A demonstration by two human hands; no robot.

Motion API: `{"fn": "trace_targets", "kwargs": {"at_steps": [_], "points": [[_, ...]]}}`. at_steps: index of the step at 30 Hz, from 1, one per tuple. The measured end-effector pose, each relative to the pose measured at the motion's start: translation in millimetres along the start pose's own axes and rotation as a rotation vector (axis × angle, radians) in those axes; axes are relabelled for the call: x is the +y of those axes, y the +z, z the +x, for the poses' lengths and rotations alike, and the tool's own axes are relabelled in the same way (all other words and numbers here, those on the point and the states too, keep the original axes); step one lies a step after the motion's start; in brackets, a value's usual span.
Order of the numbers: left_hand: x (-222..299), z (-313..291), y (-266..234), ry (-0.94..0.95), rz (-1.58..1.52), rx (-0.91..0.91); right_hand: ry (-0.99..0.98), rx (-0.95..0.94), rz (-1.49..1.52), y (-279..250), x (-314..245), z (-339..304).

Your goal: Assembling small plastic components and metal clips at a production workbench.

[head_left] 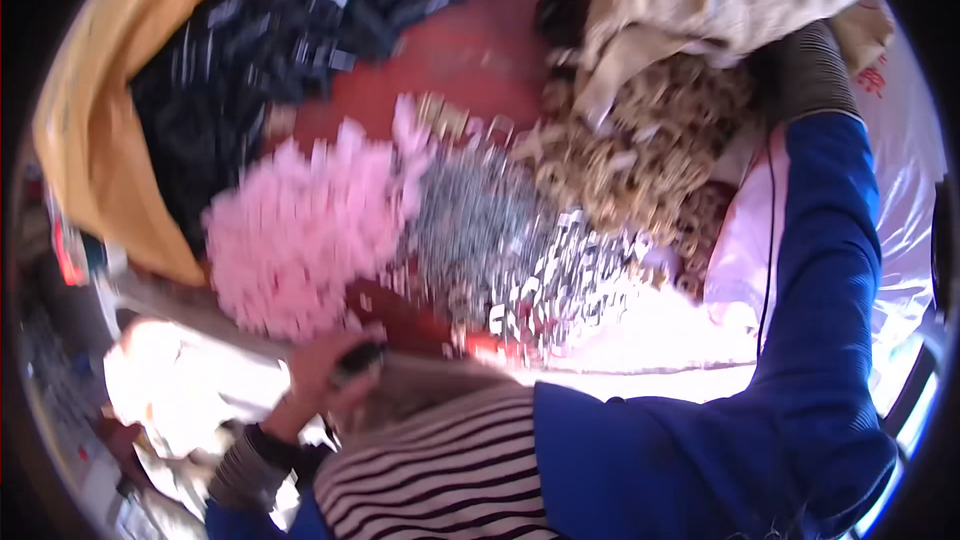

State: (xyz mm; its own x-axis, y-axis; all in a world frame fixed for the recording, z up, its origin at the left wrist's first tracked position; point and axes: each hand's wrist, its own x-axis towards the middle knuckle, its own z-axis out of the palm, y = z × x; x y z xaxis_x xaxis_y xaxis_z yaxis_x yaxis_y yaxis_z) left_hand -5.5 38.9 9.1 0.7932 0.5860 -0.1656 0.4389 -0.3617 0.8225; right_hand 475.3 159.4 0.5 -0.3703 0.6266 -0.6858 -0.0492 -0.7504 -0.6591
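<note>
My left hand (318, 372) is near my body at the table's front edge, its fingers closed round a small black piece (358, 358) whose kind I cannot make out. My right arm reaches far to the right, and the dark, blurred right hand (770, 75) is at the tan cloth sack (720, 0); its fingers are hidden. Below the sack's mouth lies a heap of brown ring-like pieces (650, 140). Beside it are small grey metal-looking pieces (475, 210) and shiny pale ones (570, 285). A pile of pink pieces (305, 230) lies nearer my left hand.
A yellow-orange sack (85, 140) at the left opens onto many black pieces (260, 50). The red tabletop (430, 60) shows between the heaps. White plastic bags (900, 210) stand at the right, and a dark cord (770, 240) hangs along my right arm.
</note>
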Motion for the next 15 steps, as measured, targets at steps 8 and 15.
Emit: {"fn": "trace_targets", "kwargs": {"at_steps": [8, 15], "points": [[0.2, 11.7, 2.5, 0.035, -0.192, 0.144, 0.296, -0.429, 0.486, 131.1, 110.9, 98.6], [1.2, 6.9, 4.5, 0.048, -0.189, 0.140, 0.418, -0.456, 0.780, 104.1, 115.8, 118.0]]}}
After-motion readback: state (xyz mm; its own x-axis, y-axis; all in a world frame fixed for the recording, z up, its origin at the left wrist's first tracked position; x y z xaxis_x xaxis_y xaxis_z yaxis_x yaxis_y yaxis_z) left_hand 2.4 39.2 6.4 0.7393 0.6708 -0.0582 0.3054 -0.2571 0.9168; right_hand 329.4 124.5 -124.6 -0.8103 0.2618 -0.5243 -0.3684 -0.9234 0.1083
